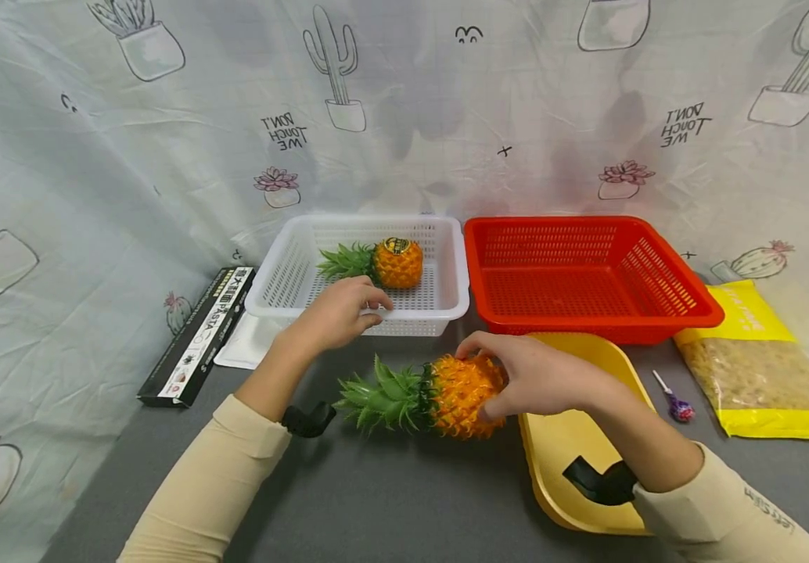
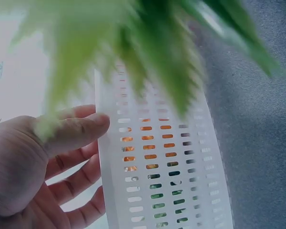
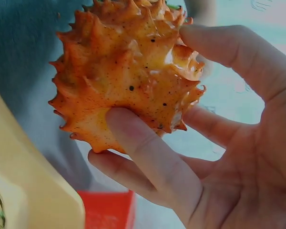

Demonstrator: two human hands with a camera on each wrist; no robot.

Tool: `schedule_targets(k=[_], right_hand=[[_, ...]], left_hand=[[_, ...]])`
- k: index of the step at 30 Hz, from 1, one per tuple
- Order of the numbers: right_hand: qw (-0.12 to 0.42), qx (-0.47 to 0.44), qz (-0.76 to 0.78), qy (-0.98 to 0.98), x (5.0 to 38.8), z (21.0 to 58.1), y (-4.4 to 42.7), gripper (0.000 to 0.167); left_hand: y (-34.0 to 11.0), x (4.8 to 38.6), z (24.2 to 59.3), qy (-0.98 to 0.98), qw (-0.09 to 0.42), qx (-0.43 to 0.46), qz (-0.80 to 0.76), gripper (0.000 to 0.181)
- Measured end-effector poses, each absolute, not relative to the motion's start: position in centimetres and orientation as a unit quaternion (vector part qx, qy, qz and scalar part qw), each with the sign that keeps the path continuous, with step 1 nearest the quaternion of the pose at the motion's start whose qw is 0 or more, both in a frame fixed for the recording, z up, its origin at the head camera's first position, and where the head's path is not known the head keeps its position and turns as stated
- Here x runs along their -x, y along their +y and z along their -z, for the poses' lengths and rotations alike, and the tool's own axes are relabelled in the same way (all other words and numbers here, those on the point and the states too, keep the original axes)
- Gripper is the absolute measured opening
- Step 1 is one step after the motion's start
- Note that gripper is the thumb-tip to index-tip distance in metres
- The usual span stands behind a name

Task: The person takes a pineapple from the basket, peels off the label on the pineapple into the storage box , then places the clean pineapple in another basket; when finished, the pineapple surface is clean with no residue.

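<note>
My right hand (image 1: 538, 371) grips the orange body of a toy pineapple (image 1: 464, 395), holding it sideways above the table with its green leaves pointing left. In the right wrist view, the thumb and fingers surround the spiky pineapple (image 3: 124, 71). My left hand (image 1: 344, 313) is at the front rim of a white plastic basket (image 1: 418, 317). Its thumb lies on the outer side in the left wrist view, while the other fingertips pass behind the basket wall (image 2: 212, 157). Another pineapple (image 1: 399, 264), bearing a dark label, lies inside this basket. Blurred leaves (image 2: 157, 52) cover the top of the left wrist view.
A red basket (image 1: 538, 322) stands right of the white one. A yellow tray (image 1: 587, 430) lies under my right forearm. At the right are a lollipop (image 1: 679, 407) and a yellow bag (image 1: 764, 367). A black pasta box (image 1: 196, 336) lies left, beside a white flat object (image 1: 239, 344).
</note>
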State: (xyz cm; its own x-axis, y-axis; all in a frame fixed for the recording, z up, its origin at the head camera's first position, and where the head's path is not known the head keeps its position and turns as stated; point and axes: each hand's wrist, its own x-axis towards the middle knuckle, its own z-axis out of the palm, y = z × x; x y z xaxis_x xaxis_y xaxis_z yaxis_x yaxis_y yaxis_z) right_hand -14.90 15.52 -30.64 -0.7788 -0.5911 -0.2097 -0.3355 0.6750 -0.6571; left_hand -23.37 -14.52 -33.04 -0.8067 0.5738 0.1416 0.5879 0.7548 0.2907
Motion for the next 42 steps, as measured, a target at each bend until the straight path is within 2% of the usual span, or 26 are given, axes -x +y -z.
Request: schedule_targets(k=[11, 19, 24, 27, 42], right_hand=[[0.213, 0.219, 0.319, 0.897, 14.3, 27.8, 19.1, 0.064], [0.140, 0.238, 0.293, 0.916, 14.8, 25.9, 21.7, 0.065], [0.100, 0.224, 0.262, 0.933, 16.0, 24.4, 23.5, 0.064], [0.095, 0.202, 0.250, 0.942, 17.1, 23.6, 24.6, 0.064], [0.110, 0.134, 0.271, 0.947, 21.8, 22.0, 29.8, 0.074]], left_hand=[[-14.8, 23.5, 33.3, -0.936, 0.021, 0.311, 0.165, 0.022], [-14.8, 23.4, 33.6, -0.934, 0.026, 0.305, 0.184, 0.023], [-14.8, 23.3, 33.5, -0.933, 0.028, 0.306, 0.186, 0.022], [-14.8, 23.3, 33.5, -0.935, 0.023, 0.302, 0.186, 0.023], [-14.7, 23.3, 33.4, -0.936, 0.021, 0.301, 0.184, 0.023]])
